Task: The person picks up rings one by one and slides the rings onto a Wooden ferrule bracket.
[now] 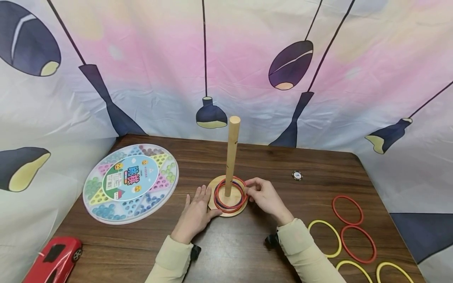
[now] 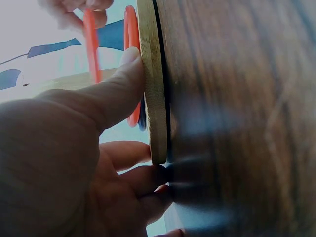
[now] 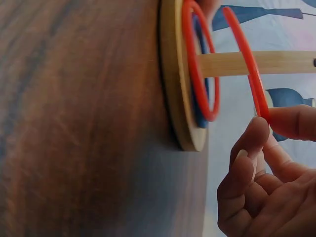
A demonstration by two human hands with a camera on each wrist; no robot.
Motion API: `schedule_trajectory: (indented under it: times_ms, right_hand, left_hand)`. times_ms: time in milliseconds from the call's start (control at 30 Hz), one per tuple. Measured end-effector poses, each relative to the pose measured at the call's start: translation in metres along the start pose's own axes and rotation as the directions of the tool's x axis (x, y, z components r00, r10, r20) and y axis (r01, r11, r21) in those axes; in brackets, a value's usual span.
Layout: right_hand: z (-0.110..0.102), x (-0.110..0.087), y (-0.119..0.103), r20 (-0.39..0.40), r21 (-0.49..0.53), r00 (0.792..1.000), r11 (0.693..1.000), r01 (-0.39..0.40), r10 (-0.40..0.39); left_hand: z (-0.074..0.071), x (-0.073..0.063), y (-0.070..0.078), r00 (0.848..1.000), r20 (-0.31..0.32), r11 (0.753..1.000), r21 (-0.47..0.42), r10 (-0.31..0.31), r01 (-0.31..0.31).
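Observation:
A wooden peg point(image 1: 231, 153) stands upright on a round wooden base point(image 1: 214, 184). My left hand point(image 1: 194, 216) rests against the base's left side, its thumb over the near rim and its fingers along the edge. My right hand point(image 1: 265, 196) pinches a red ring point(image 3: 251, 64) between thumb and fingertips. This ring encircles the peg and is raised off the base, tilted. Beneath it, another red ring point(image 3: 194, 69) and a dark blue ring lie around the peg's foot. In the left wrist view, the left thumb point(image 2: 123, 84) partly hides these rings.
Loose red rings point(image 1: 358, 243) and yellow rings point(image 1: 339, 239) lie at the right. A poker chip point(image 1: 297, 175) is behind my right hand. A round Chinese checkers set point(image 1: 170, 188) lies at the left, with a red toy car point(image 1: 53, 261) in the near left corner. Patterned cloth hangs behind.

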State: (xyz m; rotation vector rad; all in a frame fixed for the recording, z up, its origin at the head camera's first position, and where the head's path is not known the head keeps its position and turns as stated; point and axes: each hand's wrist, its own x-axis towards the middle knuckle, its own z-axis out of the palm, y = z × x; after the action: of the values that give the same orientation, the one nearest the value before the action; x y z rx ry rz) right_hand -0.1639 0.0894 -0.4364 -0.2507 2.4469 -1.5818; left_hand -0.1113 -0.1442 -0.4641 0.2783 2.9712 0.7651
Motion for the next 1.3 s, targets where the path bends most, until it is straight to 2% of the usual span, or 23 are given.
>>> schedule_trajectory:
  times_ms: [367, 933, 1300]
  right_hand:
    - [0.009, 0.001, 0.012, 0.027, -0.069, 0.999, 0.997, -0.02, 0.022]
    - [0.017, 0.004, 0.017, -0.003, -0.064, 1.0, 0.998, -0.024, 0.024]
    - [0.017, 0.004, 0.015, 0.021, -0.052, 0.999, 0.998, -0.041, 0.042]
  left_hand:
    - [0.001, -0.002, 0.0, 1.0, 0.01, 1.0, -0.009, -0.006, 0.006]
    - [0.0, -0.001, 0.001, 1.0, 0.008, 1.0, 0.0, -0.008, 0.008]
    - [-0.001, 0.0, 0.001, 1.0, 0.005, 1.0, 0.009, -0.007, 0.007]
